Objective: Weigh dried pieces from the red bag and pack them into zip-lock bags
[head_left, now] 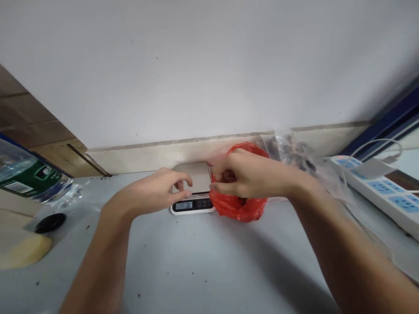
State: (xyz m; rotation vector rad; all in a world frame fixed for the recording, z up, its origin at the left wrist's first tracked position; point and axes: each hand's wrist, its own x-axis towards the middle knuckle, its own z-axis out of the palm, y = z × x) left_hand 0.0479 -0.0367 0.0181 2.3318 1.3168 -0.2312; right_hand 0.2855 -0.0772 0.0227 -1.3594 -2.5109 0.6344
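Observation:
A small digital kitchen scale with a dark display strip lies on the grey tabletop against the wall. My left hand is over the scale's left side, thumb and forefinger apart with nothing seen between them. Right of the scale stands a red plastic bag, its mouth open and something dark inside that I cannot make out. Over the bag's mouth is my right hand, its fingers curled in and the thumb close to them. Whatever they may hold is hidden.
Clear plastic bags with dark contents lie behind my right forearm. At the right is a white power strip with cables. A large water bottle, a black round lid and a yellowish translucent container are at the left.

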